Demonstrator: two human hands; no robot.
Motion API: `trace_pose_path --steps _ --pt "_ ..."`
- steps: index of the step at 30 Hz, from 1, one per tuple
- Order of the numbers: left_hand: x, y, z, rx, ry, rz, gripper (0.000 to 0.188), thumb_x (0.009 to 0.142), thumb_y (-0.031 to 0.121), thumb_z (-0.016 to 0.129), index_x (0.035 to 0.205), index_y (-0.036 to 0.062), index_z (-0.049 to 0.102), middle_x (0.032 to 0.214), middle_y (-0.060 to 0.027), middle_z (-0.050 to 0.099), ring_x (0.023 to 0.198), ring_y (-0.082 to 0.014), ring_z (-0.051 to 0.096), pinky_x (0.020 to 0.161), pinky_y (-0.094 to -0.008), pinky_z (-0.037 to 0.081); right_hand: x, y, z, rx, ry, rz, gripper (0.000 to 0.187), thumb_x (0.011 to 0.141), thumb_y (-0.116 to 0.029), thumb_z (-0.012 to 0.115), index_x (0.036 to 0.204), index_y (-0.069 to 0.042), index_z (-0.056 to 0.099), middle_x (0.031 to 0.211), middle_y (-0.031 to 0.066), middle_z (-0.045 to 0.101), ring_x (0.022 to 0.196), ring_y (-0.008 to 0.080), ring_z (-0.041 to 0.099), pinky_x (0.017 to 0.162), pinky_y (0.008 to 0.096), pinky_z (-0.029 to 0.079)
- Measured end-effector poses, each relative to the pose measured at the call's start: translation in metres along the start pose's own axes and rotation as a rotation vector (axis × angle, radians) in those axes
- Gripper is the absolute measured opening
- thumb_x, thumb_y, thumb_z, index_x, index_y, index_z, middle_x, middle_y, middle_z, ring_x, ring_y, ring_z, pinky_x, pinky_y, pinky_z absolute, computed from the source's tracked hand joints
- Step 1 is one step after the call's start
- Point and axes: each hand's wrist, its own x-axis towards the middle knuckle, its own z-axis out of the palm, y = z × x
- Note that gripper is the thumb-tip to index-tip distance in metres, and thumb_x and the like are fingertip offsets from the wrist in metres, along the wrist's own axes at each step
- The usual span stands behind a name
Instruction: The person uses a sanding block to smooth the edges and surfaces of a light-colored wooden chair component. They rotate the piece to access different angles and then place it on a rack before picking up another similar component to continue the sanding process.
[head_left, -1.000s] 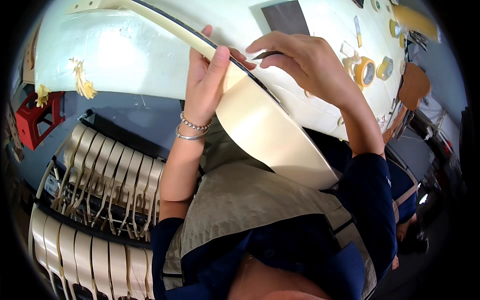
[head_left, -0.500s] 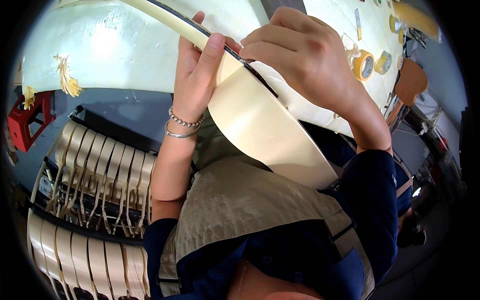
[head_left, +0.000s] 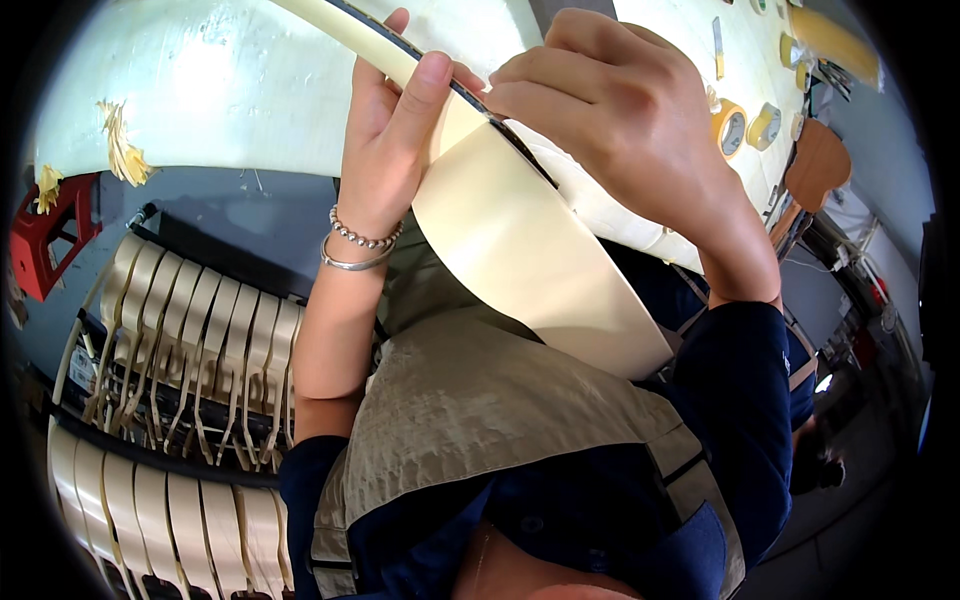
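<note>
A pale cream guitar [head_left: 540, 270] lies on its side against my apron, its neck slanting up to the far left. The dark fretboard [head_left: 405, 43] runs along the neck's right side and over the edge of the body. My left hand [head_left: 395, 125] is wrapped around the neck close to the body, thumb on the near side, other fingers behind. Above the neck joint, my right hand [head_left: 625, 100] has its fingers pinched together at the fretboard edge. Anything between those fingertips is too small or hidden to make out.
Beyond the guitar spreads a pale covered worktable [head_left: 230, 80], with crumpled tape [head_left: 125, 150] hanging at its edge. Tape rolls [head_left: 730, 130] and a cutter knife [head_left: 718, 48] lie at right. Racked guitars [head_left: 190, 330] stand at lower left, near a red stool [head_left: 60, 235].
My left hand and the neck have shifted very slightly in view, along with the whole scene. My right hand stays pinched at the same part of the fretboard edge.
</note>
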Motion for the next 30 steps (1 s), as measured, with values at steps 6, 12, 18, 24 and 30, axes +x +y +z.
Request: trace_pose_path --steps 6,12,18,24,30 --pt "0.000 0.000 0.001 -0.011 0.015 0.000 0.052 0.096 0.025 0.046 0.138 0.0025 0.024 0.101 -0.0142 0.058 0.092 -0.0171 0.057 0.082 -0.0285 0.046 0.001 0.000 0.004 -0.016 0.003 0.014 0.007 0.073 -0.013 0.065 0.067 -0.010 0.063 0.063 -0.0029 0.054 0.067 0.0133 0.055 0.052 0.0260 0.046" --pt "0.000 0.000 -0.001 0.001 -0.001 -0.009 0.053 0.096 0.025 0.046 0.138 0.0019 0.024 0.102 -0.0142 0.058 0.093 -0.0174 0.057 0.083 -0.0288 0.046 0.016 0.004 -0.016 0.146 -0.210 -0.016 0.009 0.067 -0.011 0.063 0.070 -0.007 0.056 0.064 0.0019 0.051 0.062 0.0148 0.051 0.051 0.0263 0.045" --pt "0.001 0.000 0.000 0.017 0.020 0.004 0.054 0.096 0.026 0.046 0.138 0.0014 0.024 0.103 -0.0136 0.058 0.095 -0.0174 0.056 0.084 -0.0291 0.045 0.012 0.002 -0.006 0.108 -0.127 0.004 0.010 0.065 -0.011 0.062 0.068 -0.006 0.054 0.064 0.0022 0.051 0.061 0.0155 0.052 0.051 0.0274 0.045" --pt "0.000 -0.001 0.001 0.020 0.035 0.019 0.054 0.096 0.027 0.046 0.138 0.0011 0.024 0.104 -0.0126 0.058 0.098 -0.0174 0.055 0.086 -0.0286 0.044 0.016 0.004 -0.012 0.125 -0.164 -0.007 0.009 0.066 -0.010 0.062 0.067 -0.006 0.054 0.063 0.0028 0.052 0.060 0.0160 0.052 0.051 0.0275 0.045" --pt "0.000 0.001 0.000 0.002 0.017 -0.013 0.053 0.096 0.025 0.046 0.138 0.0015 0.024 0.103 -0.0125 0.058 0.097 -0.0174 0.056 0.085 -0.0287 0.044 0.014 0.004 -0.013 0.152 -0.147 0.000 0.008 0.067 -0.010 0.062 0.068 -0.005 0.056 0.063 0.0030 0.052 0.060 0.0162 0.052 0.051 0.0281 0.045"
